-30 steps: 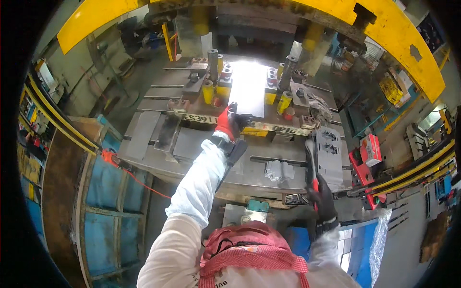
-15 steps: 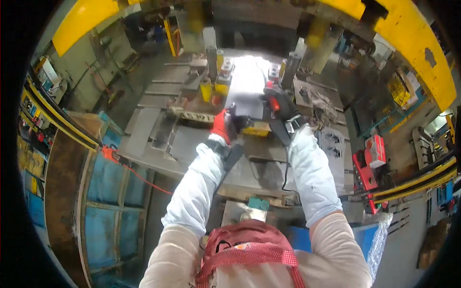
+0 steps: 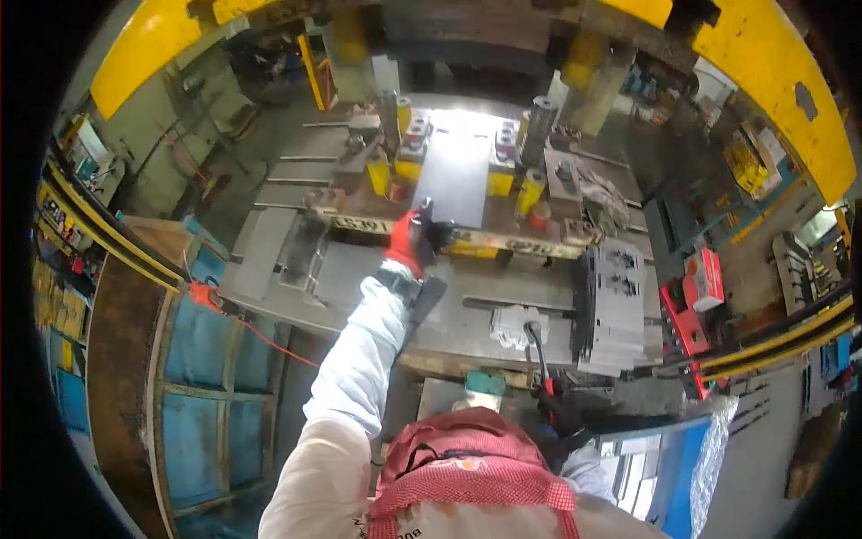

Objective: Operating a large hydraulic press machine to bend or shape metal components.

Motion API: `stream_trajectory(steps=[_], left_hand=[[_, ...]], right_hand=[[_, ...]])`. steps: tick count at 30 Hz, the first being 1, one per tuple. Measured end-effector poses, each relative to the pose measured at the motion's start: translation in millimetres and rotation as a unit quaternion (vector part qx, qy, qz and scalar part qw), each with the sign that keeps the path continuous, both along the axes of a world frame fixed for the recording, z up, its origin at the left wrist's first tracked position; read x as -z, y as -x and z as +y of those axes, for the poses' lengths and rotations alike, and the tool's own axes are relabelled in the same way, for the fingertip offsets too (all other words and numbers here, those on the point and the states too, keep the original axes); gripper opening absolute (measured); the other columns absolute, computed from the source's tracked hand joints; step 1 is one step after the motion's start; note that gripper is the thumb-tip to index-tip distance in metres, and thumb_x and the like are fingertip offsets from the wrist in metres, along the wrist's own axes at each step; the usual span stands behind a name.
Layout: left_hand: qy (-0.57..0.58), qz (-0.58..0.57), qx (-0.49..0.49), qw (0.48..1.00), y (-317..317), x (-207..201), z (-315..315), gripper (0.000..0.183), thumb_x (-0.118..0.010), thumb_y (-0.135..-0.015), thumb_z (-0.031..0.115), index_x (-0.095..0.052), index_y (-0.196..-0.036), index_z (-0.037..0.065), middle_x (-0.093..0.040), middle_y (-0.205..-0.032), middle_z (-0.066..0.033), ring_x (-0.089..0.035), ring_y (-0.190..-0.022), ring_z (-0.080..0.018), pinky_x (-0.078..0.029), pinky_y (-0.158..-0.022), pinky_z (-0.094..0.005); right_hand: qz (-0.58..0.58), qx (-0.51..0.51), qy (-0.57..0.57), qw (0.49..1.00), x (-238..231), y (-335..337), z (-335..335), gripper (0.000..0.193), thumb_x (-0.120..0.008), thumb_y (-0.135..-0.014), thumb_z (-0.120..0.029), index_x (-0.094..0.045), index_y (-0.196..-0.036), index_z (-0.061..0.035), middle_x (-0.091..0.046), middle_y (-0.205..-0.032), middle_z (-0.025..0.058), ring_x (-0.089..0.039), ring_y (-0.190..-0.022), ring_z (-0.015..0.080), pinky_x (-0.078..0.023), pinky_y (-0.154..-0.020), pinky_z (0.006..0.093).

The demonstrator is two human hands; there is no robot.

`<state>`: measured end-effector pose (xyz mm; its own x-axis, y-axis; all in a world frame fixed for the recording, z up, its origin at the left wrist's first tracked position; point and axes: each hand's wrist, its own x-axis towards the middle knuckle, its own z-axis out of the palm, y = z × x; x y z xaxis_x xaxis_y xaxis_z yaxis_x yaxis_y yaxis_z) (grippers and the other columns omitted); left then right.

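Note:
My left hand (image 3: 417, 239), in a red and black glove, is closed at the near left corner of a flat grey metal sheet (image 3: 455, 184). Its thumb lies toward the top of the sheet, which rests on the press die (image 3: 359, 220) between yellow blocks. Low at the right, close to my body, is my right hand (image 3: 561, 420) in a dark glove; its fingers are blurred and partly hidden. Just beyond it a dark rod-like tool (image 3: 536, 346) with a red end leans over a white rag (image 3: 514, 326). Whether the right hand grips it cannot be made out.
A stack of cut metal sheets (image 3: 618, 305) lies on the right of the press bed. A red-and-white box (image 3: 705, 278) stands beyond it on a red holder. At left is a blue-panelled wooden frame (image 3: 193, 359). Yellow press guarding (image 3: 777, 90) arches overhead.
My right hand has left the sheet's right side and dropped toward my body, uncovering the white rag and sheet stack. My left hand stays almost in place at the sheet's corner.

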<state>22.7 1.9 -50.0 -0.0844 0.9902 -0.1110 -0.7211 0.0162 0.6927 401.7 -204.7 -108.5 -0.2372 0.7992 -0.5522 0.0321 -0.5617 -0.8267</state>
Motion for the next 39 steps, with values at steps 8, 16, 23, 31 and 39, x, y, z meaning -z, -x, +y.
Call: stream_trajectory(steps=[8,16,23,31,39], left_hand=[[0.014,-0.028,-0.026,0.999,-9.0,-27.0,35.7,0.026,-0.05,-0.091,0.031,-0.056,-0.1,0.008,-0.065,-0.081,-0.012,-0.064,-0.065,-0.0234,-0.053,-0.059,-0.0332],[-0.006,-0.053,-0.03,0.998,-4.5,-34.3,60.6,0.031,-0.047,-0.092,0.03,-0.056,-0.106,0.004,-0.065,-0.082,-0.0127,-0.064,-0.066,-0.0232,-0.056,-0.06,-0.0347],[0.013,0.045,0.031,0.998,12.0,-22.0,68.2,0.036,-0.049,-0.091,0.036,-0.056,-0.107,0.005,-0.065,-0.084,-0.013,-0.064,-0.068,-0.0247,-0.056,-0.061,-0.0349],[0.044,0.173,-0.162,0.971,28.1,-33.2,-117.5,0.039,-0.053,-0.09,0.027,-0.045,-0.121,0.003,-0.064,-0.084,-0.0111,-0.059,-0.056,-0.0168,-0.05,-0.051,-0.0282],[0.265,0.692,-0.372,0.559,129.7,64.1,-267.4,0.068,-0.06,-0.082,0.023,-0.026,-0.14,0.012,-0.024,-0.145,-0.0136,-0.026,-0.132,-0.031,-0.024,-0.107,-0.0396]], right_hand=[[0.057,0.045,-0.046,0.996,-0.3,3.1,-1.5,0.052,-0.058,-0.08,-0.009,-0.04,-0.129,-0.0064,-0.054,-0.07,0.0023,-0.049,-0.052,0.0121,-0.043,-0.048,0.0266],[0.075,0.074,-0.059,0.993,5.4,-5.9,-15.8,0.038,-0.059,-0.081,-0.014,-0.047,-0.115,-0.003,-0.059,-0.075,0.0053,-0.053,-0.054,0.012,-0.045,-0.049,0.0253],[0.05,0.158,-0.08,0.983,4.4,-14.6,-23.0,0.024,-0.06,-0.08,-0.019,-0.055,-0.096,-0.0025,-0.053,-0.06,0.003,-0.051,-0.048,0.0123,-0.042,-0.044,0.0249],[0.092,0.175,0.009,0.98,34.7,-27.9,-19.9,0.022,-0.056,-0.084,-0.029,-0.056,-0.088,-0.0067,-0.053,-0.057,0.002,-0.05,-0.043,0.0131,-0.039,-0.038,0.0258],[0.094,0.175,-0.009,0.98,52.2,-28.7,-19.0,0.02,-0.057,-0.083,-0.032,-0.055,-0.088,-0.0125,-0.057,-0.064,0.0033,-0.051,-0.044,0.0148,-0.04,-0.038,0.0263]])
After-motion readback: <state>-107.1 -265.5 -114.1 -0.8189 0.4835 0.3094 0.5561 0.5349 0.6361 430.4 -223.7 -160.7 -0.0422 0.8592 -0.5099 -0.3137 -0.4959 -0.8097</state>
